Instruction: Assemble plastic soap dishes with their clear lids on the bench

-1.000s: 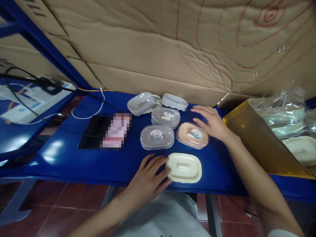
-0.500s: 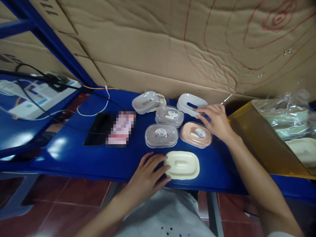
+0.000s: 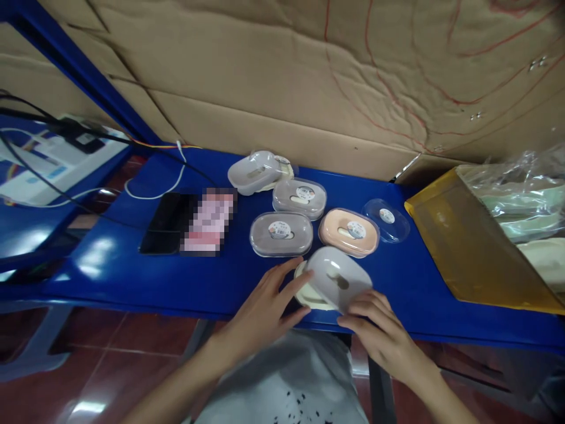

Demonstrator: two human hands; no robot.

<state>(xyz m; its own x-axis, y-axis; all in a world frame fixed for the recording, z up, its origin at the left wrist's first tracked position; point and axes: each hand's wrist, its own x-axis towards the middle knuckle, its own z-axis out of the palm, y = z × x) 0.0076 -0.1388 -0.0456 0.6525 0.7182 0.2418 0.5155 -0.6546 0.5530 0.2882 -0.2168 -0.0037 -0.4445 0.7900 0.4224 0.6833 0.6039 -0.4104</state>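
Note:
My right hand (image 3: 375,327) pinches the lower right edge of a pale grey oval soap dish (image 3: 324,268) with a slot in its middle. That dish is tilted over a cream oval tray (image 3: 304,294), covering most of it near the table's front edge. My left hand (image 3: 273,300) has its fingers spread at the left end of the tray, fingertips close to both pieces. Just behind lie a peach soap dish (image 3: 335,232) and a grey soap dish (image 3: 265,235), each under a clear labelled cover.
Another covered grey dish (image 3: 286,203) and an uncovered grey dish (image 3: 247,176) sit farther back. A loose clear cover (image 3: 388,229) lies right of the peach one. A yellow-edged box (image 3: 441,235) with wrapped trays stands at right. A black phone (image 3: 163,227) and cables are at left.
My right hand has brought the grey dish from the back of the table forward over the cream tray. The clear cover at right now shows. My left hand stays beside the tray.

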